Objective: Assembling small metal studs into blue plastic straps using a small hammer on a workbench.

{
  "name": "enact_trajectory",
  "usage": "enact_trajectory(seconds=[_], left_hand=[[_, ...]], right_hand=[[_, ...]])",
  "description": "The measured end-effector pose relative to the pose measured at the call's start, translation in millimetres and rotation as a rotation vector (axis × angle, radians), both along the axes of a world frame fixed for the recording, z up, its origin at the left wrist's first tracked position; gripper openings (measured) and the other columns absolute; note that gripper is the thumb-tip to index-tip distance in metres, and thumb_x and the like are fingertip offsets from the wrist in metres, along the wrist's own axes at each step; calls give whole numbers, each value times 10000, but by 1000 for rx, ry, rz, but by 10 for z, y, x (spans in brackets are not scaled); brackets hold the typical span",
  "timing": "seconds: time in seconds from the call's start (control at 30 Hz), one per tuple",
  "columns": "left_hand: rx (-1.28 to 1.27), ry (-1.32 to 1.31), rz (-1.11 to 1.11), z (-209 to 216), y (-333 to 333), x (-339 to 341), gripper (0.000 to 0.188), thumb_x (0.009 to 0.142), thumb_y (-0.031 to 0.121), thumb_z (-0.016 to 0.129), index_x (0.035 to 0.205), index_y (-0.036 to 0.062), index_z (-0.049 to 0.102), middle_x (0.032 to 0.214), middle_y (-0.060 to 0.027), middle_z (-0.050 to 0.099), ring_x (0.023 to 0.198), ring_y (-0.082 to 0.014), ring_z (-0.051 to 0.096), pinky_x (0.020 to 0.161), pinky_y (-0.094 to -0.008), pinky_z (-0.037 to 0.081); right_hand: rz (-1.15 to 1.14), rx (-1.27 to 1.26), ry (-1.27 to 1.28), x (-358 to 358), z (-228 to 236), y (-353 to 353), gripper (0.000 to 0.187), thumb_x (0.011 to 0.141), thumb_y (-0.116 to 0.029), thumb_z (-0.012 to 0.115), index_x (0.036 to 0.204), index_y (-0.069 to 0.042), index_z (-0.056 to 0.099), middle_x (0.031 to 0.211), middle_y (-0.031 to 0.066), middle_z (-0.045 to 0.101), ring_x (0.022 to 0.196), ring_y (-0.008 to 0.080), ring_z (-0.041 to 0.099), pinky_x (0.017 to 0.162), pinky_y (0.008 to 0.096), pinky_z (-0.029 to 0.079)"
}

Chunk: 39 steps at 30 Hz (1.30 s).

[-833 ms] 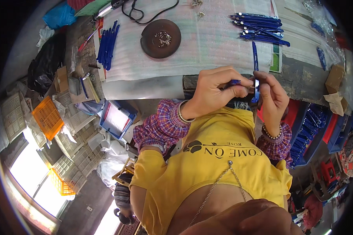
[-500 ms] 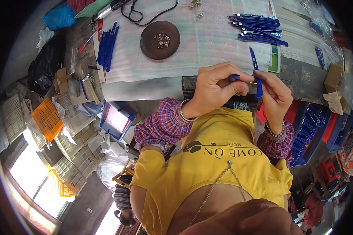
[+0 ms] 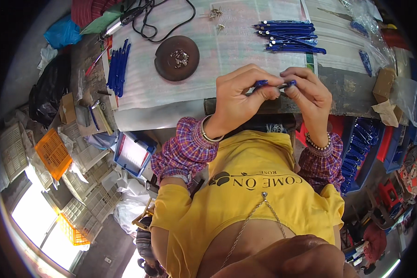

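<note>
Above the near edge of the table, my two hands meet, closed, with their fingertips nearly touching. My left hand (image 3: 238, 95) grips a slim tool with a blue end (image 3: 261, 83) that sticks out above the fingers; a thin metal part runs from it toward the other hand. My right hand (image 3: 312, 95) pinches a narrow blue plastic strip (image 3: 290, 83), mostly covered by the fingers and seen nearly end-on. Its exact kind does not show. Beyond my hands lies a pile of similar blue strips (image 3: 289, 34). To the left, a round brown dish (image 3: 162, 62) contains small shiny metal pieces (image 3: 180, 58).
More blue strips (image 3: 119, 69) lie at the table's left. A black cord (image 3: 171, 34) loops behind the dish, and small metal parts (image 3: 215, 13) lie at the back. Below the table's right side stands a blue crate (image 3: 368, 169) of blue pieces. A cardboard box (image 3: 383, 85) sits at the right.
My hands have shifted slightly left and up in view, along with the table scene. The right hand has turned the blue strip from upright to nearly end-on, its fingers covering more of it.
</note>
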<state>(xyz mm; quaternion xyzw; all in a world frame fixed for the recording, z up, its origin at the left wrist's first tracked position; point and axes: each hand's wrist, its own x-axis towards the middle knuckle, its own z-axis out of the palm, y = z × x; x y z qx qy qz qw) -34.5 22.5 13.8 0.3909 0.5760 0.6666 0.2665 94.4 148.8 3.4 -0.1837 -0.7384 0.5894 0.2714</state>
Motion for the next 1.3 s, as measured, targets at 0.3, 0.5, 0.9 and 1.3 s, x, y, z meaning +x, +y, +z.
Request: enact_trajectory(seconds=[0.3, 0.5, 0.9, 1.3], left_hand=[[-97, -278, 0, -110, 63, -44, 121, 813, -42, 634, 929, -50, 670, 780, -75, 647, 653, -110, 622, 593, -222, 509], [-124, -453, -25, -142, 55, -74, 117, 849, -9, 629, 952, -59, 654, 750, -71, 645, 635, -105, 611, 576, -225, 507], [-95, -786, -150, -211, 9, -13, 185, 864, 82, 661, 977, -61, 629, 770, -132, 647, 620, -169, 625, 551, -265, 516], [-100, -445, -33, -81, -69, 121, 92, 841, -16, 643, 923, -56, 662, 742, -66, 633, 649, -105, 614, 576, -223, 508]], right_hand=[[111, -487, -149, 75, -19, 30, 244, 861, -20, 629, 1088, 71, 624, 936, 75, 638, 828, 113, 580, 689, 216, 446], [35, -528, -70, 30, 67, -24, 410, 879, 6, 592, 1282, 16, 520, 895, 101, 673, 780, 112, 621, 648, 210, 485], [67, 361, 11, 45, 16, 154, 271, 786, 14, 659, 1057, 32, 657, 808, 115, 652, 696, 156, 642, 618, 233, 488], [-55, -389, -185, 102, 92, -131, 216, 917, -83, 557, 738, 27, 609, 581, 56, 579, 437, 96, 497, 415, 218, 357]])
